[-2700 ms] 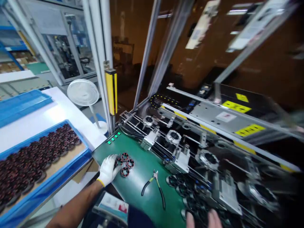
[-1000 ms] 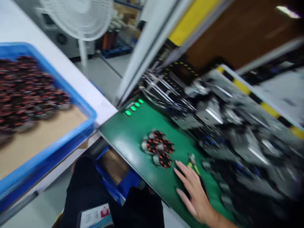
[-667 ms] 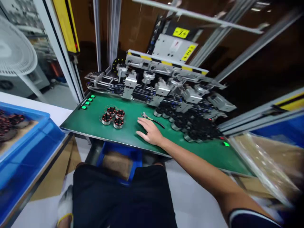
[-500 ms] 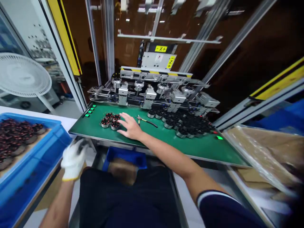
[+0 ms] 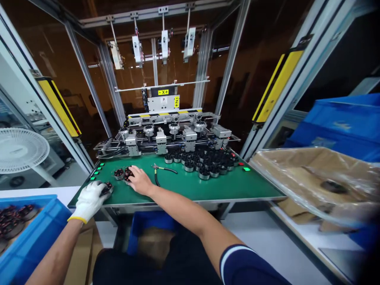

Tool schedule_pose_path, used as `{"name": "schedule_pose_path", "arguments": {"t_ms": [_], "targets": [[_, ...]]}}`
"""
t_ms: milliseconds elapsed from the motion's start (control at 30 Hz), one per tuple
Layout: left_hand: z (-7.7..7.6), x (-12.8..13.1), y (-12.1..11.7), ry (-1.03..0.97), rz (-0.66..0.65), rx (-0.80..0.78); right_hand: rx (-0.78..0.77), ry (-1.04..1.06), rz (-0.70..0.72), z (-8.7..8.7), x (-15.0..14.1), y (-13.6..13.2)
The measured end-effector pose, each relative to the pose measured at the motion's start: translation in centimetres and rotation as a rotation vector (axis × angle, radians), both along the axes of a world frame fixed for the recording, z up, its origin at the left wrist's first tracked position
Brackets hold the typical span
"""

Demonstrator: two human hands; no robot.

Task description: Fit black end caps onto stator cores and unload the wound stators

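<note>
My left hand (image 5: pixel 90 199), in a white glove with a yellow cuff, is closed around a dark motor stator (image 5: pixel 107 188) with copper windings, at the left front edge of the green work surface (image 5: pixel 184 189). My bare right hand (image 5: pixel 140 181) has its fingers curled over the near side of copper-wound stators (image 5: pixel 128 173). Part of that group is hidden under the fingers. Another stator (image 5: pixel 119 173) sits just left of them. To the right of my right hand lie pliers (image 5: pixel 163 169) with black and yellow handles, their jaws spread.
Several black-topped motor parts (image 5: pixel 204 171) crowd the right side. Behind stands a machine with a row of metal clamps (image 5: pixel 161 141). A blue crate (image 5: pixel 32 229) of stators is at left, a plastic-lined carton (image 5: pixel 299 170) at right, and a blue bin (image 5: pixel 135 229) below.
My left hand has come up from beside the table to its left front edge, with a stator in it. My right hand remains at the stator group. The camera view has shifted right and up.
</note>
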State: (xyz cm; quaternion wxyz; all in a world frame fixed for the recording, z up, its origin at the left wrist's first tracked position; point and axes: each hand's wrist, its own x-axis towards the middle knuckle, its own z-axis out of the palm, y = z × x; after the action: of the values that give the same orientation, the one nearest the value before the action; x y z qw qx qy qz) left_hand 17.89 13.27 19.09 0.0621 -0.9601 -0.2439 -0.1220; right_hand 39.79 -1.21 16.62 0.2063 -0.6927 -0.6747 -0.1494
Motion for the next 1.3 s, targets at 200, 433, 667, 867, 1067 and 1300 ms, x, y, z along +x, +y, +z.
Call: {"name": "schedule_pose_path", "arguments": {"t_ms": [200, 433, 667, 867, 1067, 1300], "targets": [[-0.7, -3.0, -1.5, -0.178, 0.039, 0.231, 0.115, 0.186, 0.065, 0.9, -0.6, -1.5], [-1.7, -3.5, -4.0, -0.223, 0.097, 0.215, -0.141, 1.111, -0.012, 2.3, -5.9, 0.1], [-2.7, -2.4, -6.7, -0.329, 0.131, 0.111, -0.434, 1.359, -0.107, 2.7, -8.1, 4.9], [-0.4, -2.9, -4.7, -0.132, 0.057, 0.053, -0.479, 1.290, -0.088, 2.6, -7.7, 4.2], [2.7, -0.4, -2.3, -0.008, 0.048, 0.014, -0.455, 1.179, -0.036, 2.0, -7.2, 3.4], [2.4, 0.7, -0.6, 0.115, -0.126, -0.084, -0.442, 1.011, 0.055, 1.6, -5.9, 2.3]]}}
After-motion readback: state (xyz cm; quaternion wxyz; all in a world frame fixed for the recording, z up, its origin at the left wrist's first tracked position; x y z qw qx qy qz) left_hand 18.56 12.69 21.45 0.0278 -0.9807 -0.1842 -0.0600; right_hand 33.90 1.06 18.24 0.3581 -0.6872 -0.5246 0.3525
